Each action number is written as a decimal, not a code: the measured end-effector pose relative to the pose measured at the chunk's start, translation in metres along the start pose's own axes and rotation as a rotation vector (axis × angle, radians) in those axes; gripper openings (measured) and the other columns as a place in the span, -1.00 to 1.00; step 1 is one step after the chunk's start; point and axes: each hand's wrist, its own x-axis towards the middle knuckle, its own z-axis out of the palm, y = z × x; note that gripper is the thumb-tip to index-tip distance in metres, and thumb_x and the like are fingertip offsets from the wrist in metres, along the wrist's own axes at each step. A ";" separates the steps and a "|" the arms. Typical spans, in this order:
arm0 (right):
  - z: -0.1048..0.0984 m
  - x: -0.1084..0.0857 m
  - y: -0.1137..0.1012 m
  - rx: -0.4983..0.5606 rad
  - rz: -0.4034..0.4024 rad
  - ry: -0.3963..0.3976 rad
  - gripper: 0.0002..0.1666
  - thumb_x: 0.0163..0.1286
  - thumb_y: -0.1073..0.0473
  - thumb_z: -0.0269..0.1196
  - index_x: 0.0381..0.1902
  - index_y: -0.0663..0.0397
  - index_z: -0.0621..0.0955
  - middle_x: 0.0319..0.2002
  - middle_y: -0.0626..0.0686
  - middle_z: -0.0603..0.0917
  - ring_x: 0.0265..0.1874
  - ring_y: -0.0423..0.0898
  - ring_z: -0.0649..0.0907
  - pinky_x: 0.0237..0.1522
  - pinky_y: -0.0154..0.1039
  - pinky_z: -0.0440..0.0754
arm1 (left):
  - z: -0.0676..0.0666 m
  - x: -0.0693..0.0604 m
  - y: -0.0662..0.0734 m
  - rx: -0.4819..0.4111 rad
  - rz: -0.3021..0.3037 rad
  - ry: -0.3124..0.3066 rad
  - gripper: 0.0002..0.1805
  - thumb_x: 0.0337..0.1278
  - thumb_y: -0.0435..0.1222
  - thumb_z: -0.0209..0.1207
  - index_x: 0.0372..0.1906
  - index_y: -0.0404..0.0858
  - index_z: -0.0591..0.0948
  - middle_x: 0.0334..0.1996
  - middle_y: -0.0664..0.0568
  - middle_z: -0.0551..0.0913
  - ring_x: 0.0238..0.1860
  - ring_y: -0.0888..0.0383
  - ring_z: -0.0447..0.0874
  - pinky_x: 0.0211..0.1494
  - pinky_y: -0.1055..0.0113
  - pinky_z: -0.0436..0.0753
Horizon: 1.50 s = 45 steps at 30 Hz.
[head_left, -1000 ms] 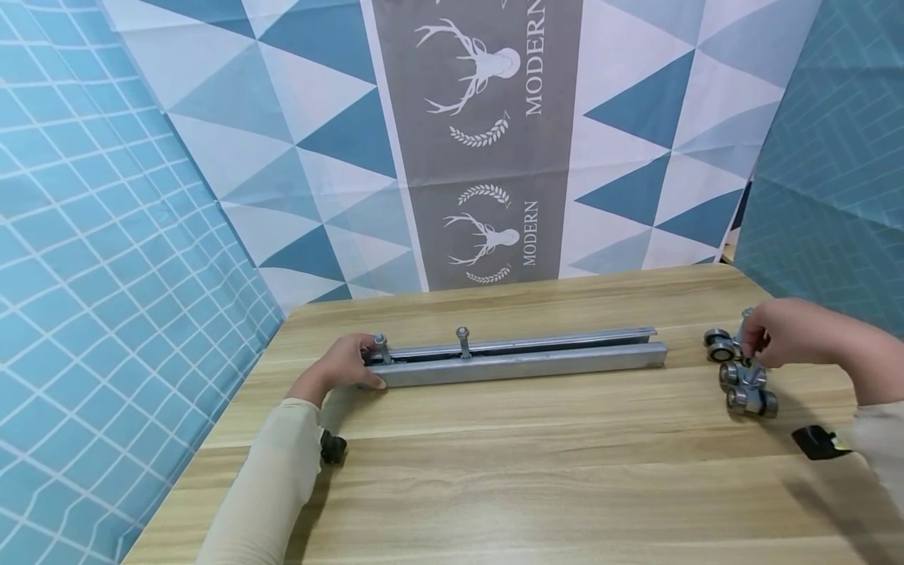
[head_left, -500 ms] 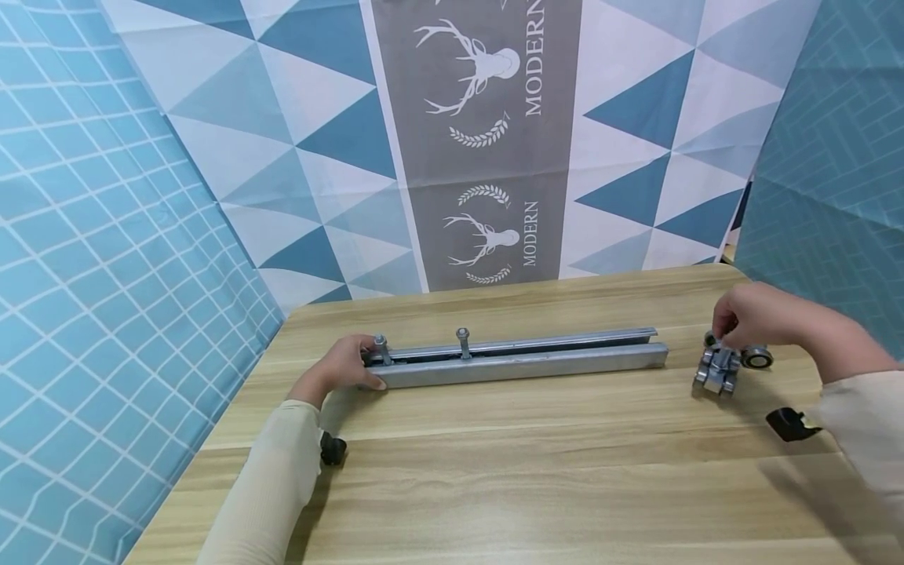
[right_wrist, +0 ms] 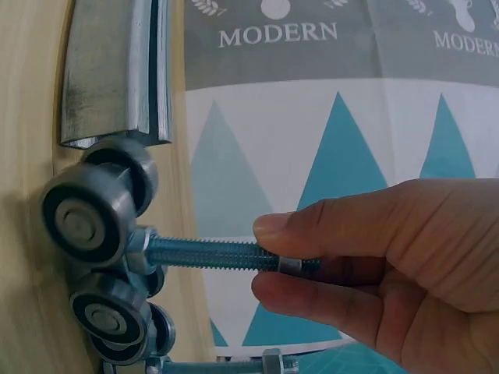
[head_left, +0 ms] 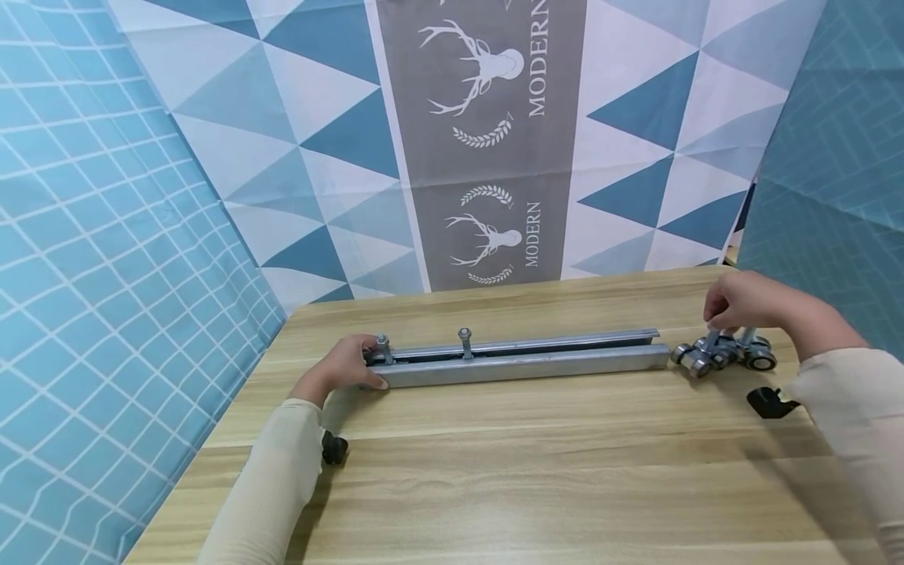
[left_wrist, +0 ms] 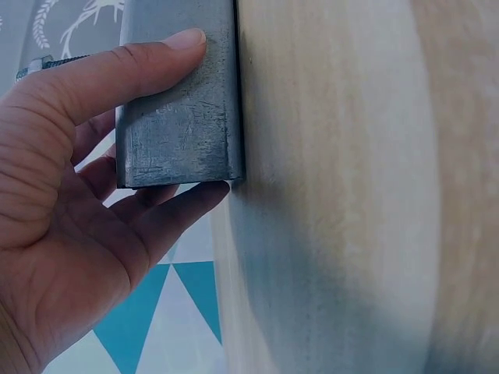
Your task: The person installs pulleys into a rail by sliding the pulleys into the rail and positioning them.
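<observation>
A grey metal rail [head_left: 523, 367] lies across the table, its slot facing up, with two upright bolts [head_left: 465, 344] standing in it toward the left. My left hand [head_left: 344, 363] grips the rail's left end, thumb on the near side; in the left wrist view the thumb lies on the metal face [left_wrist: 179, 132]. My right hand [head_left: 749, 302] pinches the threaded bolt of a wheeled roller [head_left: 699, 358] by its top, between thumb and fingertips. In the right wrist view that roller's wheels [right_wrist: 86, 218] are right by the rail's open end [right_wrist: 105, 78].
A second roller [head_left: 759, 357] stands on the table [head_left: 494, 471] just right of the held one, its bolt upright. Patterned cloth [head_left: 494, 157] hangs behind the table, with blue cloth at both sides. Black wrist pieces show at both sleeves.
My right hand has moved left with a roller, which has turned and come up to the rail's right end. The left hand and the rail have stayed in place.
</observation>
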 end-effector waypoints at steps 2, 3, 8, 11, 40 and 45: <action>0.000 0.002 0.002 -0.003 0.011 0.014 -0.93 0.22 0.42 0.26 -0.44 0.24 0.65 -0.52 0.00 0.61 -0.53 -0.08 0.59 -0.47 -0.12 0.56 | 0.000 0.000 0.001 -0.004 -0.005 0.002 -0.37 -0.41 -0.31 0.60 -0.03 -0.30 0.64 -0.12 -0.11 0.64 -0.19 0.01 0.54 -0.06 0.04 0.53; 0.000 0.003 0.003 -0.007 0.014 0.022 -0.93 0.23 0.41 0.26 -0.44 0.24 0.65 -0.52 0.00 0.62 -0.54 -0.09 0.60 -0.46 -0.12 0.57 | 0.000 0.000 0.001 -0.004 -0.008 0.003 -0.37 -0.41 -0.31 0.60 -0.03 -0.30 0.65 -0.12 -0.11 0.64 -0.18 0.01 0.54 -0.05 0.04 0.53; 0.002 0.009 0.005 -0.021 0.029 0.048 -0.92 0.24 0.38 0.26 -0.45 0.24 0.66 -0.54 0.00 0.63 -0.54 -0.09 0.60 -0.46 -0.09 0.54 | 0.000 0.001 0.001 0.000 -0.011 0.004 -0.37 -0.43 -0.31 0.60 -0.04 -0.30 0.65 -0.12 -0.11 0.64 -0.18 0.01 0.53 -0.05 0.04 0.53; 0.004 0.012 0.006 -0.023 0.035 0.056 -0.91 0.23 0.39 0.27 -0.47 0.23 0.66 -0.55 0.01 0.63 -0.55 -0.09 0.59 -0.47 -0.10 0.52 | 0.001 0.001 0.000 0.002 -0.010 0.004 -0.37 -0.42 -0.31 0.60 -0.04 -0.30 0.65 -0.12 -0.11 0.64 -0.19 0.01 0.54 -0.05 0.03 0.53; 0.014 0.021 -0.007 -0.102 -0.029 0.110 -0.91 0.15 0.35 0.34 -0.53 0.13 0.70 -0.63 -0.06 0.59 -0.62 -0.12 0.52 -0.49 -0.12 0.50 | 0.002 0.001 0.002 -0.004 -0.027 0.002 -0.41 -0.43 -0.34 0.60 -0.09 -0.28 0.65 -0.13 -0.08 0.64 -0.18 0.02 0.53 -0.02 0.05 0.52; 0.015 0.024 -0.010 -0.092 -0.011 0.086 -0.92 0.16 0.33 0.33 -0.51 0.12 0.69 -0.60 -0.05 0.60 -0.60 -0.12 0.52 -0.50 -0.14 0.49 | 0.002 0.000 0.002 -0.002 -0.037 0.001 -0.41 -0.43 -0.33 0.60 -0.08 -0.27 0.65 -0.13 -0.07 0.64 -0.18 0.02 0.52 -0.01 0.05 0.51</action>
